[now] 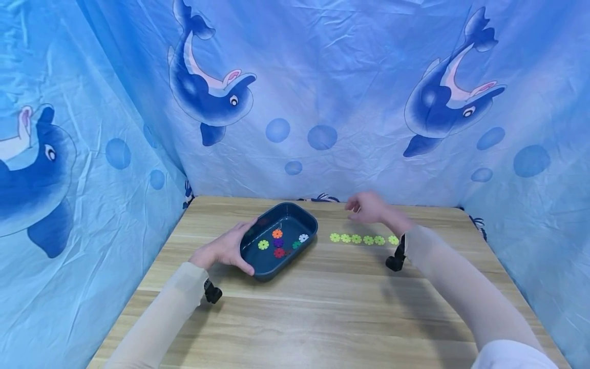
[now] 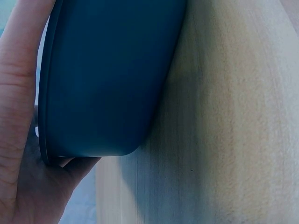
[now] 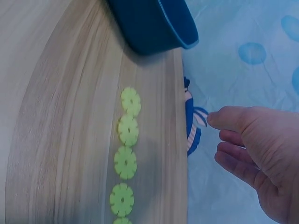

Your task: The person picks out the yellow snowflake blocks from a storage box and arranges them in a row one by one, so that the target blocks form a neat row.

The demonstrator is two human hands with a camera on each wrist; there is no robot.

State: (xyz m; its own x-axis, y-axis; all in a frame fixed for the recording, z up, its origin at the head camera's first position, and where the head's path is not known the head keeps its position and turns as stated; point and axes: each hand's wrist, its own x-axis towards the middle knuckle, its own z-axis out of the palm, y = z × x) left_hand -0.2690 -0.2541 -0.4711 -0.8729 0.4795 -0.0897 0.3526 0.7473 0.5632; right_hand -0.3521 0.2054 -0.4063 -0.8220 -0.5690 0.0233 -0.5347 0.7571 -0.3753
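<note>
A dark blue tray (image 1: pixel 295 218) stands at the back left of the table with several small notched discs in it, among them an orange disc (image 1: pixel 277 233), a red disc (image 1: pixel 279 253) and a white disc (image 1: pixel 303 238). My left hand (image 1: pixel 228 246) grips the tray's left end, thumb along the near side; the left wrist view shows the tray's outer wall (image 2: pixel 103 84) close up. To the right lies a row of yellow-green discs (image 1: pixel 356 239). Behind and above that row hovers my right hand (image 1: pixel 369 207), fingers loosely curled, holding nothing visible.
Blue cloth with dolphins (image 1: pixel 209 87) hangs around the back and sides of the wooden table (image 1: pixel 322 318). The right wrist view shows the table's back edge (image 3: pixel 180 140) beside the disc row. My right forearm crosses over the row's right end.
</note>
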